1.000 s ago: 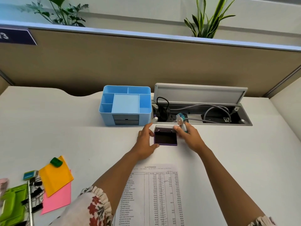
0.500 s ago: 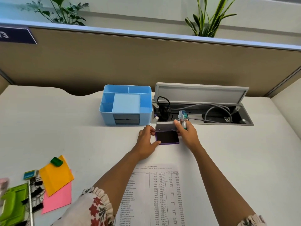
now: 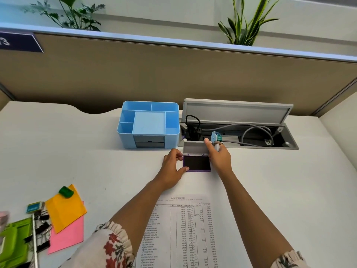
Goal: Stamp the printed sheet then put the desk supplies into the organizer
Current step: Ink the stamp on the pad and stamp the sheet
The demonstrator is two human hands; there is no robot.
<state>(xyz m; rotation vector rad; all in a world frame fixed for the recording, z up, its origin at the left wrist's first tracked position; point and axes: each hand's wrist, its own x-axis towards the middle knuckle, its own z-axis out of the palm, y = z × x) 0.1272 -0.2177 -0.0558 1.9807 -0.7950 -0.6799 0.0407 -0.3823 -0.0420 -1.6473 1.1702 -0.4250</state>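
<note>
A purple-edged ink pad [image 3: 196, 163] lies on the white desk with its grey lid [image 3: 194, 147] tilted up and back. My left hand [image 3: 172, 167] pinches the pad's left edge between thumb and fingers. My right hand [image 3: 219, 157] grips a small stamp with a white and teal head [image 3: 215, 136], while its index finger touches the lid's right side. The printed sheet [image 3: 185, 233] lies below, between my forearms. The blue organizer [image 3: 148, 123] stands behind and left of the pad, its compartments showing nothing inside.
An open cable tray [image 3: 241, 132] with wires and a raised grey cover sits right of the organizer. At the lower left lie orange and pink notes [image 3: 65, 219], a green eraser [image 3: 66, 191], binder clips [image 3: 41, 229], a small teal box [image 3: 34, 206] and a green stapler [image 3: 13, 242].
The ink pad's lid has swung up and back, exposing the dark pad. Both hands stayed at the pad's sides, the right finger following the lid.
</note>
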